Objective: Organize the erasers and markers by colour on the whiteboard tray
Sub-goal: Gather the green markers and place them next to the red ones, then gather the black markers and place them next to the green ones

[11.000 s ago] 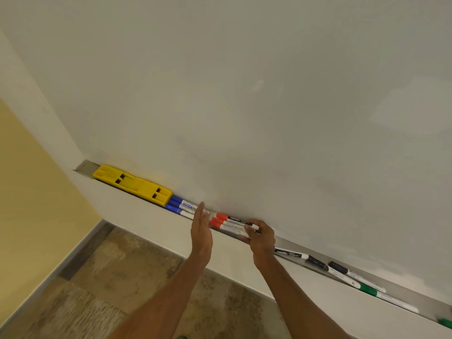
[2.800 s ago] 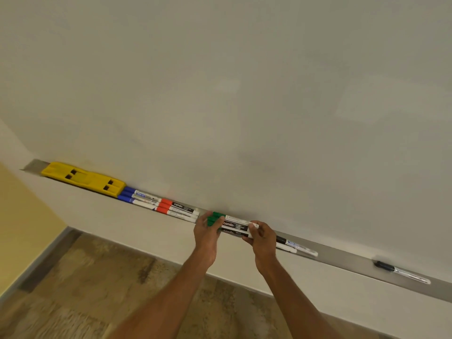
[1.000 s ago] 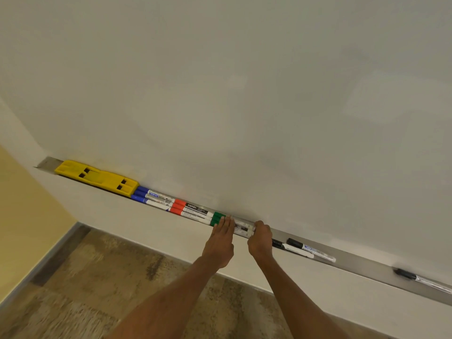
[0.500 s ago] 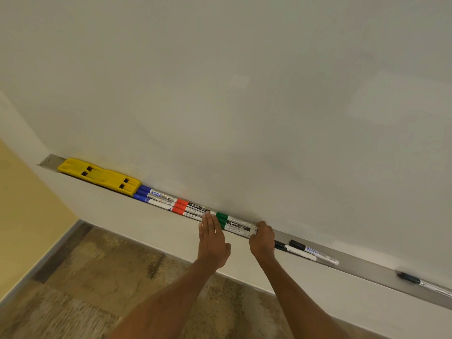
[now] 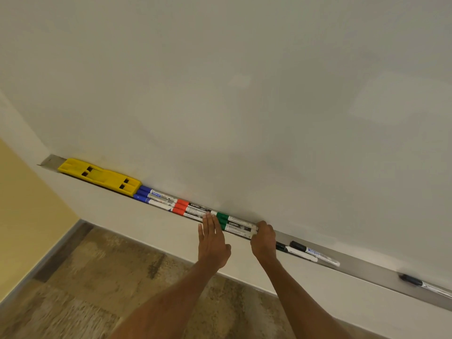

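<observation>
My flat left hand (image 5: 212, 241) touched the green markers (image 5: 238, 226) at their caps, my right hand (image 5: 263, 238) curled round their tails; light, stiff, slick barrels, probably best pushed endwise.

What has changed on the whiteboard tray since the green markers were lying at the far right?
The green markers went left along the tray: lifted in both hands, then laid down against the red markers. Now the left hand rests flat-fingered at their caps and the right hand curls on their tail ends. The yellow eraser, blue markers and red ones kept their order.
</observation>
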The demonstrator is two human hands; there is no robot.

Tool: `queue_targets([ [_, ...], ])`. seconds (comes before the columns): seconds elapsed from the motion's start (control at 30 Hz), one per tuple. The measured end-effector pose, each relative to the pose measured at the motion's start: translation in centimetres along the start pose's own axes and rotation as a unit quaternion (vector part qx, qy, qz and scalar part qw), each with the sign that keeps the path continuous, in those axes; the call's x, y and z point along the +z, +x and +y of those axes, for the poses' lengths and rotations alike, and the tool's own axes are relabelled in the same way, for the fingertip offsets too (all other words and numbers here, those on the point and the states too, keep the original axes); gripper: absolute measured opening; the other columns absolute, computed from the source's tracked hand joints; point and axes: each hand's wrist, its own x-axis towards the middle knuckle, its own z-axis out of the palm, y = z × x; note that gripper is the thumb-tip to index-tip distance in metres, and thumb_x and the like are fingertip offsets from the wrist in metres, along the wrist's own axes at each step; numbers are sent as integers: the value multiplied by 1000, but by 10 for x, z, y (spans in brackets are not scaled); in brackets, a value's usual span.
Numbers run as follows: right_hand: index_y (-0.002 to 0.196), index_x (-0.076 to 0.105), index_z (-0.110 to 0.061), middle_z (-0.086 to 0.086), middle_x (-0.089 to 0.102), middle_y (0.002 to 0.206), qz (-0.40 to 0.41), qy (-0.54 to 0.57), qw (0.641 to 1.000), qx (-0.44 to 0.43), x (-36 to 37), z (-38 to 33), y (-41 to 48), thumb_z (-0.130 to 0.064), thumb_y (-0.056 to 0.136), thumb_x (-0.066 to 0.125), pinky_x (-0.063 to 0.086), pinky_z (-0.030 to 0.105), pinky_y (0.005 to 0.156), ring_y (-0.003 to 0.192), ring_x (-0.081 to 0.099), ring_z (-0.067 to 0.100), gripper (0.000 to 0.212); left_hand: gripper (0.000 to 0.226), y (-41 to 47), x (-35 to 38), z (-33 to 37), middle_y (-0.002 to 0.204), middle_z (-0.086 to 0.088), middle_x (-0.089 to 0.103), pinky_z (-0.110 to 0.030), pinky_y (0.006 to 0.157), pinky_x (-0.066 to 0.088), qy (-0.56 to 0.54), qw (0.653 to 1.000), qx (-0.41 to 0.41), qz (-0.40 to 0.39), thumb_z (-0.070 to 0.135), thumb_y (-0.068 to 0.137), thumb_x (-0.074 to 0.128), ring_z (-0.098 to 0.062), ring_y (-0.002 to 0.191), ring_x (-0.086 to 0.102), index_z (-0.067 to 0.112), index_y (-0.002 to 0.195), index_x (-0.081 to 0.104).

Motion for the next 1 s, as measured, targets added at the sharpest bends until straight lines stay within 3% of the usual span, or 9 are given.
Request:
queue_targets([
  [0.3,102,54,-6,15,55,101,37,-33,997,-63,-16,23,-4,2,86,51,54,40,75,89,56,28,18,77,-3,5,23,159,-10,-7,-36,119,-10,-15,995,84,46,15,90,45,-22,147,-11,5,149,-4],
  [0.43,101,59,-7,13,58,103,45,-95,990,-98,-36,49,-3,-5,88,51,52,40,77,92,55,28,16,71,-8,15,44,159,-5,5,-29,120,-4,-107,985,126,55,8,89,44,-18,148,-1,7,149,6],
  [0.53,101,61,-10,12,57,101,42,-140,985,-93,-52,72,-2,-5,88,52,51,39,75,94,54,28,17,64,-17,23,62,156,-5,23,-32,118,21,-197,971,114,72,5,89,47,-19,145,18,9,147,22],
  [0.63,100,65,-13,9,57,102,18,-183,978,-98,-62,90,-2,-4,87,53,51,37,77,96,54,27,20,57,-24,32,78,146,-9,41,-32,111,36,-248,957,112,106,1,86,50,-23,136,37,6,141,35],
  [0.8,107,65,-14,9,55,107,-10,-201,973,-116,-69,101,0,-9,90,54,48,36,80,100,53,26,21,45,-30,35,105,132,-7,52,-19,99,34,-306,944,68,105,3,88,51,-21,123,47,6,132,46],
  [0.93,107,65,-12,10,54,108,-27,-186,976,-111,-72,103,4,-13,90,57,48,38,83,102,52,27,19,41,-29,36,118,122,-8,60,-29,93,45,-396,914,19,86,-3,84,50,-23,114,55,6,123,53],
  [1.0,105,65,-10,11,54,108,-39,-182,976,-111,-74,104,6,-12,89,58,48,38,83,102,52,28,17,39,-29,34,125,117,-9,62,-25,89,47,-451,889,-26,67,-5,83,49,-22,110,57,6,120,55],
])
